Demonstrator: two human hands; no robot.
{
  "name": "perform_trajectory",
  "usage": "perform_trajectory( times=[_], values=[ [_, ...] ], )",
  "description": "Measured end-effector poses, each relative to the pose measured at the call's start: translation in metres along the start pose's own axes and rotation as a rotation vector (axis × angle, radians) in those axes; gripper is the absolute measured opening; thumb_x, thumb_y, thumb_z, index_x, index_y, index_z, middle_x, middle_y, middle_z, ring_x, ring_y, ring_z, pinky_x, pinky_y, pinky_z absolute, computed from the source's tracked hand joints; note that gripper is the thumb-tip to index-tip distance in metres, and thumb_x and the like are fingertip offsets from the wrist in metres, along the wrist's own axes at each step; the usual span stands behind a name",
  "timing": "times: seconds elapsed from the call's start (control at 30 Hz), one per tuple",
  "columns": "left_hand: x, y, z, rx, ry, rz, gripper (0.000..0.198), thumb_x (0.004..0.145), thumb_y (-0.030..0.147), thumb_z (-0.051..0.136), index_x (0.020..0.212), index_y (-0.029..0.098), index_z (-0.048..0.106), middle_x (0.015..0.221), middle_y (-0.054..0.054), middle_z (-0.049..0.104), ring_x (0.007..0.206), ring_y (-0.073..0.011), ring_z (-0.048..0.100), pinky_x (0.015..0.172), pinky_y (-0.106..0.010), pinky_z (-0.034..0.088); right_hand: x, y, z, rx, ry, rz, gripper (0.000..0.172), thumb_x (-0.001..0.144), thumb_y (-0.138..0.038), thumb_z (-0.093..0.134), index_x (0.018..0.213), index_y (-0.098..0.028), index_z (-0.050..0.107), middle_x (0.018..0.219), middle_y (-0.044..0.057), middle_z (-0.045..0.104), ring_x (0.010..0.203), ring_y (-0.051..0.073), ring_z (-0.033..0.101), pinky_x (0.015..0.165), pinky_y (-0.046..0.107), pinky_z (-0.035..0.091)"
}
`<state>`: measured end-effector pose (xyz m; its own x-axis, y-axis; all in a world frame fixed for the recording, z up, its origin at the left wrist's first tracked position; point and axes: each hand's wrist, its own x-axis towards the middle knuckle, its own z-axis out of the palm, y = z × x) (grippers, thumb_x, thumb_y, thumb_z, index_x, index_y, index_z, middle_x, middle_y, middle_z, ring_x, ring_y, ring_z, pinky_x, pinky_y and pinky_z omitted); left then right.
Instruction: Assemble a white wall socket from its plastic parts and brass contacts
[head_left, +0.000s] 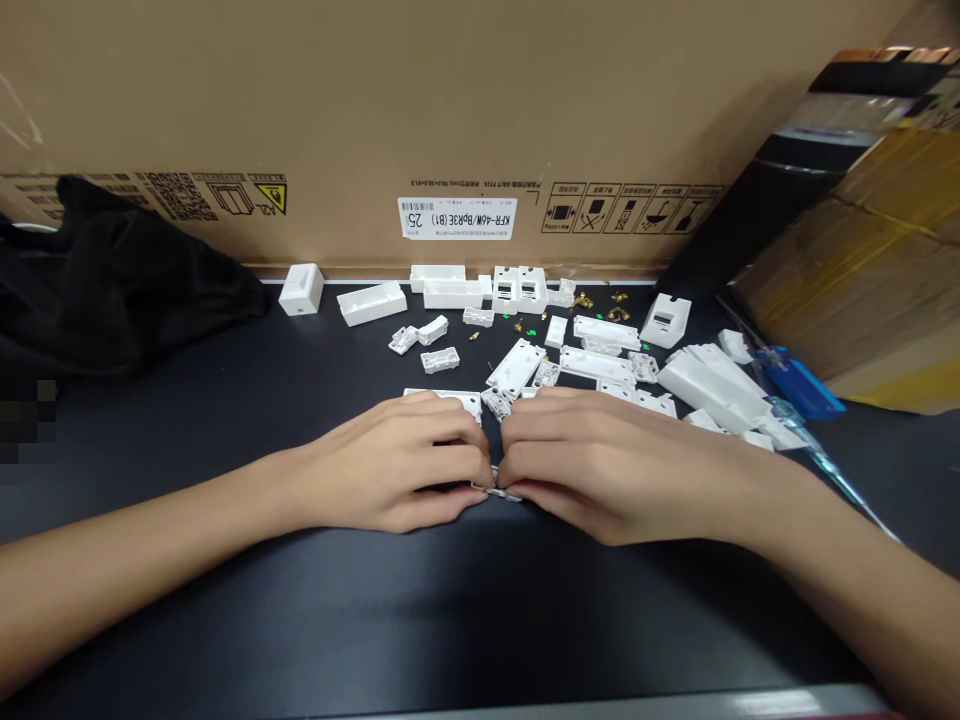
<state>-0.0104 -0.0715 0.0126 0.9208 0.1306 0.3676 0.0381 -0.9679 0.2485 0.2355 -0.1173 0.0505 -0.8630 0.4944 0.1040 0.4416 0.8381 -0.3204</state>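
right now my left hand [394, 465] and right hand [604, 462] curl close together, their fingertips [480, 498] pinching what looks like a small white plastic piece [495, 489] just above the dark bench [525, 610]; loose white plastic housing parts [592, 362] and brass terminals [583, 300] lie ahead, before a cardboard box [375, 120].

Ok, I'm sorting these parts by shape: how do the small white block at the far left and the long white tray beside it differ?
The block is short and stubby, while the tray is long and narrow. The block looks closed, with a small hole in its front, whereas the tray shows an open, hollow top. The block also sits nearer the black cloth than the tray. Both are white plastic and lie on the dark table by the cardboard box.
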Motion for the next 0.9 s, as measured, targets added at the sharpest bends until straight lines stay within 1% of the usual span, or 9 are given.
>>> perform_trajectory(
  times=[0.17, 0.33, 0.43, 0.57, 0.63, 0.7, 0.8, 0.9],
  values=[
    [0.0, -0.0002, -0.0002, -0.006, 0.028, -0.002, 0.009, 0.102, 0.022, 0.057, 0.1, 0.021, 0.065, 0.097, -0.003, 0.071, 0.087, -0.016, 0.064, 0.082, -0.029, 0.047, 0.0022, -0.0029, 0.0011, -0.072, -0.008, 0.006, 0.018, 0.098, -0.01, 0.053, 0.087, -0.014, 0.067, 0.082, 0.004, 0.064, 0.077, 0.017, 0.055, 0.076, 0.032, 0.044],
    [0.0001, -0.0003, 0.0006, 0.002, 0.039, 0.004, 0.007, 0.101, 0.022, 0.058, 0.101, 0.021, 0.065, 0.098, -0.003, 0.071, 0.089, -0.0158, 0.065, 0.083, -0.029, 0.047, 0.0033, -0.0045, -0.0016, 0.052, -0.032, 0.065, 0.021, 0.099, -0.014, 0.051, 0.085, -0.016, 0.066, 0.081, 0.004, 0.065, 0.077, 0.017, 0.057, 0.075, 0.032, 0.045],
    [-0.0002, 0.0003, 0.0006, 0.017, 0.055, 0.016, 0.007, 0.102, 0.022, 0.058, 0.102, 0.02, 0.065, 0.1, -0.004, 0.072, 0.09, -0.0163, 0.064, 0.083, -0.03, 0.046, 0.0025, -0.0043, -0.0037, 0.123, -0.063, 0.109, 0.016, 0.095, -0.011, 0.054, 0.091, -0.016, 0.069, 0.085, 0.005, 0.067, 0.081, 0.019, 0.06, 0.078, 0.033, 0.046],
    [-0.002, 0.0012, -0.0002, 0.068, 0.058, 0.019, 0.011, 0.102, 0.02, 0.055, 0.101, 0.02, 0.067, 0.104, -0.006, 0.073, 0.086, -0.0163, 0.062, 0.079, -0.031, 0.044, 0.0008, -0.0031, -0.004, 0.196, -0.059, 0.135, 0.015, 0.089, -0.007, 0.06, 0.094, -0.017, 0.07, 0.088, 0.004, 0.067, 0.085, 0.018, 0.06, 0.079, 0.032, 0.045],
    [-0.0029, 0.0016, -0.0005, 0.086, 0.059, 0.016, 0.012, 0.102, 0.019, 0.055, 0.1, 0.021, 0.067, 0.105, -0.006, 0.073, 0.085, -0.0159, 0.062, 0.078, -0.031, 0.043, 0.0008, -0.0024, -0.0031, 0.21, -0.059, 0.135, 0.013, 0.09, -0.008, 0.06, 0.093, -0.017, 0.07, 0.088, 0.003, 0.066, 0.084, 0.017, 0.059, 0.079, 0.031, 0.045],
    [-0.0031, 0.0017, -0.0005, 0.091, 0.059, 0.016, 0.012, 0.101, 0.019, 0.055, 0.099, 0.022, 0.067, 0.105, -0.006, 0.073, 0.085, -0.0158, 0.062, 0.078, -0.031, 0.043, 0.0012, -0.0018, -0.0022, 0.199, -0.056, 0.131, 0.013, 0.094, -0.012, 0.058, 0.091, -0.017, 0.069, 0.086, 0.003, 0.065, 0.083, 0.017, 0.058, 0.078, 0.031, 0.044],
    [-0.002, 0.0013, 0.0, 0.093, 0.065, 0.012, 0.011, 0.102, 0.021, 0.056, 0.099, 0.021, 0.067, 0.102, -0.005, 0.073, 0.084, -0.0157, 0.061, 0.078, -0.031, 0.043, 0.0016, -0.0011, -0.0018, 0.167, -0.026, 0.121, 0.019, 0.1, -0.017, 0.052, 0.088, -0.016, 0.067, 0.085, 0.003, 0.063, 0.081, 0.016, 0.057, 0.075, 0.03, 0.043],
    [-0.0006, 0.0006, 0.0009, 0.082, 0.057, 0.006, 0.011, 0.102, 0.022, 0.056, 0.099, 0.02, 0.066, 0.1, -0.004, 0.072, 0.084, -0.0159, 0.061, 0.079, -0.031, 0.043, 0.0005, -0.0003, -0.0027, 0.119, 0.003, 0.141, 0.017, 0.1, -0.017, 0.051, 0.088, -0.017, 0.064, 0.085, 0.003, 0.062, 0.08, 0.016, 0.056, 0.075, 0.029, 0.042]
  ],
)
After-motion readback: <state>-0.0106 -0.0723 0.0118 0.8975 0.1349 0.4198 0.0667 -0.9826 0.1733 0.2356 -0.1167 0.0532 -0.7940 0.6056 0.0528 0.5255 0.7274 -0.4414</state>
